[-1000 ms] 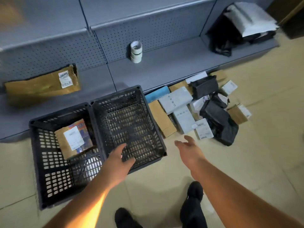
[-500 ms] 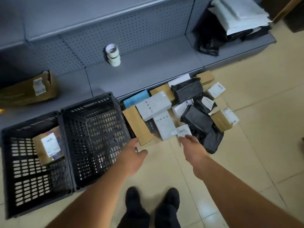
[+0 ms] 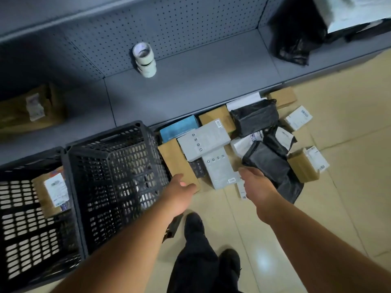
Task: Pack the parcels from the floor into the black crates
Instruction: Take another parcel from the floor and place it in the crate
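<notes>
Two black crates stand side by side on the floor. The left crate [image 3: 19,212] holds a brown parcel with a white label [image 3: 50,193]; the right crate [image 3: 99,157] looks empty. To their right lies a pile of parcels: a long brown box [image 3: 176,161], grey boxes [image 3: 204,142], a blue box [image 3: 178,127] and black bags [image 3: 266,163]. My left hand [image 3: 179,193] reaches over the near end of the long brown box, fingers relaxed. My right hand [image 3: 257,185] hovers open over a small white labelled parcel [image 3: 241,189] beside the grey boxes.
A low grey shelf [image 3: 190,87] with a pegboard back runs behind the pile. On it stand rolls of tape [image 3: 145,58], a brown box [image 3: 31,108] at left, and black bags under white mailers [image 3: 296,39] at right. My feet [image 3: 194,227] stand on beige tiles.
Both hands have moved forward and right, from above the right crate to the near edge of the parcel pile. The view has shifted right and closer.
</notes>
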`<state>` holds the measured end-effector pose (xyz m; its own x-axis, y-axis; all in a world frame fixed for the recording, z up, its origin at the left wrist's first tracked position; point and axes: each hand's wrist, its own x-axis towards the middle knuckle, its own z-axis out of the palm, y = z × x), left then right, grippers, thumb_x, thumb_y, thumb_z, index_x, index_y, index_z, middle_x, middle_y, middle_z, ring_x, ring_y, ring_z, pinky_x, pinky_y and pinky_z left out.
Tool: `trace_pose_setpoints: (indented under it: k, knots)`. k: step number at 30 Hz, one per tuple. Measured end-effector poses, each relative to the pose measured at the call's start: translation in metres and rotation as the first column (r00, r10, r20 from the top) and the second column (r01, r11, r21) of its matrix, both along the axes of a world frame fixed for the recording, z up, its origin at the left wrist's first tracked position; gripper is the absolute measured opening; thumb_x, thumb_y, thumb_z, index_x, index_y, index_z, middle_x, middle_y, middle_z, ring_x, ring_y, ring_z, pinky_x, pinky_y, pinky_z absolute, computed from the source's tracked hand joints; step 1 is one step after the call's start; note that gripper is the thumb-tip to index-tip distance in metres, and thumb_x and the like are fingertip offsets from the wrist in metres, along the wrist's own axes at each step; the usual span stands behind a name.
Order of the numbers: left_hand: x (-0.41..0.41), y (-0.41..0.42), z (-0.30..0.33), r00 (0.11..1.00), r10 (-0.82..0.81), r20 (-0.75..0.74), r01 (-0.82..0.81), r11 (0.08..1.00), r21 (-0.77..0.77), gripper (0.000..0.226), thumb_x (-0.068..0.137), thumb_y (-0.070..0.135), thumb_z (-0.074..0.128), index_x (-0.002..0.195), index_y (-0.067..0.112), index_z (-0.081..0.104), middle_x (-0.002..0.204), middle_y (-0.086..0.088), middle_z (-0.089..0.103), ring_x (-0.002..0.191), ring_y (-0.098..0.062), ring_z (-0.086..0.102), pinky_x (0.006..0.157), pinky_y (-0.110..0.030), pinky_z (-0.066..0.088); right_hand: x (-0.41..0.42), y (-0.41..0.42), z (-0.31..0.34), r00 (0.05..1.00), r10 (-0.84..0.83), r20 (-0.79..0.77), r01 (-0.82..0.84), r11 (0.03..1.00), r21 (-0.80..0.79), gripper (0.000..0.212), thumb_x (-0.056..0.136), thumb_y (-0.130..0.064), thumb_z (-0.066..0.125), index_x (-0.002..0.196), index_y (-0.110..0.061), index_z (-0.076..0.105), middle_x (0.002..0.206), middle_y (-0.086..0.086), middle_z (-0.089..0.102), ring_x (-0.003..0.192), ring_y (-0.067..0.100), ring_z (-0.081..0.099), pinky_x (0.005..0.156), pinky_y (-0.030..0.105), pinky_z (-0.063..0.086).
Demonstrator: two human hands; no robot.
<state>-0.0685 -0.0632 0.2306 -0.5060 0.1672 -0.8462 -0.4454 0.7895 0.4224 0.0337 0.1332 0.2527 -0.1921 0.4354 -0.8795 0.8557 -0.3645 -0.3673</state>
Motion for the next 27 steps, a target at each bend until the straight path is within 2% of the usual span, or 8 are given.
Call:
trace_pose_setpoints:
  k: [2, 7, 14, 16, 18, 21, 24, 27]
  knots:
    - [-0.012, 0.001, -0.011, 1.000, -0.009, -0.003, 0.008, 1.000, -0.023, 0.064, 0.099, 0.040, 0.055, 0.157, 0.030, 0.030, 0.150, 0.004, 0.051, 0.105, -0.014, 0.054, 0.078, -0.026, 0.041, -0.012, 0.003, -0.014, 1.000, 0.020, -0.004, -0.020, 1.000, -0.009, 0.047, 0.094, -0.054, 0.050, 0.139, -0.040, 0.048, 0.133, -0.004, 0.058, 0.116, 0.026, 0.055, 0.100, 0.047, 0.044]
    - [-0.036, 0.010, -0.042, 1.000, -0.013, 0.005, 0.013, 0.996, -0.083, 0.064, 0.099, 0.043, 0.054, 0.157, 0.031, 0.031, 0.150, 0.008, 0.051, 0.077, 0.005, 0.050, 0.055, -0.017, 0.034, -0.042, 0.010, -0.050, 0.992, 0.128, 0.018, -0.128, 0.991, -0.027, 0.048, 0.097, -0.052, 0.047, 0.143, -0.039, 0.044, 0.143, 0.000, 0.052, 0.124, 0.029, 0.050, 0.101, 0.046, 0.041]
    - [-0.065, 0.038, -0.112, 0.998, 0.066, 0.004, -0.065, 0.993, -0.100, 0.065, 0.096, 0.043, 0.055, 0.156, 0.029, 0.033, 0.147, 0.005, 0.053, 0.104, -0.013, 0.055, 0.070, -0.024, 0.041, -0.096, 0.048, -0.120, 0.952, 0.302, 0.052, -0.304, 0.952, 0.038, 0.047, 0.097, -0.051, 0.044, 0.142, -0.036, 0.047, 0.144, 0.001, 0.052, 0.122, 0.030, 0.052, 0.099, 0.042, 0.042]
    - [-0.072, 0.047, -0.137, 0.994, 0.105, 0.002, -0.104, 0.989, -0.103, 0.062, 0.097, 0.040, 0.055, 0.154, 0.027, 0.036, 0.145, 0.005, 0.055, 0.104, -0.013, 0.056, 0.079, -0.027, 0.043, -0.108, 0.057, -0.148, 0.930, 0.367, 0.036, -0.368, 0.929, 0.048, 0.045, 0.099, -0.046, 0.043, 0.140, -0.030, 0.050, 0.143, 0.002, 0.053, 0.123, 0.029, 0.054, 0.099, 0.040, 0.043]
    - [-0.080, 0.057, -0.163, 0.988, 0.155, -0.012, -0.155, 0.982, -0.108, 0.057, 0.098, 0.039, 0.054, 0.151, 0.025, 0.040, 0.141, 0.004, 0.058, 0.094, -0.008, 0.057, 0.074, -0.025, 0.043, -0.118, 0.067, -0.175, 0.916, 0.402, 0.007, -0.401, 0.914, 0.058, 0.046, 0.100, -0.041, 0.045, 0.141, -0.022, 0.049, 0.141, 0.006, 0.055, 0.125, 0.029, 0.054, 0.098, 0.036, 0.043]
    - [-0.090, 0.070, -0.202, 0.977, 0.210, -0.029, -0.212, 0.969, -0.127, 0.057, 0.098, 0.039, 0.055, 0.151, 0.021, 0.043, 0.144, 0.000, 0.057, 0.109, -0.019, 0.060, 0.081, -0.029, 0.043, -0.134, 0.078, -0.212, 0.906, 0.422, 0.011, -0.422, 0.903, 0.080, 0.051, 0.098, -0.041, 0.048, 0.144, -0.019, 0.047, 0.139, 0.009, 0.056, 0.124, 0.030, 0.055, 0.097, 0.035, 0.044]
    - [-0.101, 0.081, -0.233, 0.954, 0.295, -0.059, -0.300, 0.944, -0.135, 0.055, 0.095, 0.039, 0.056, 0.145, 0.020, 0.048, 0.137, -0.006, 0.061, 0.107, -0.027, 0.063, 0.075, -0.030, 0.045, -0.154, 0.088, -0.241, 0.888, 0.457, 0.045, -0.459, 0.879, 0.127, 0.053, 0.095, -0.044, 0.046, 0.145, -0.026, 0.043, 0.140, 0.004, 0.054, 0.108, 0.025, 0.060, 0.079, 0.028, 0.043]
    - [-0.109, 0.092, -0.254, 0.907, 0.411, -0.086, -0.419, 0.899, -0.126, 0.045, 0.093, 0.038, 0.058, 0.135, 0.021, 0.055, 0.124, -0.002, 0.065, 0.101, -0.024, 0.064, 0.073, -0.028, 0.047, -0.171, 0.097, -0.264, 0.865, 0.501, 0.031, -0.499, 0.852, 0.155, 0.047, 0.093, -0.043, 0.046, 0.138, -0.027, 0.044, 0.121, 0.005, 0.054, 0.082, 0.018, 0.055, 0.056, 0.024, 0.035]
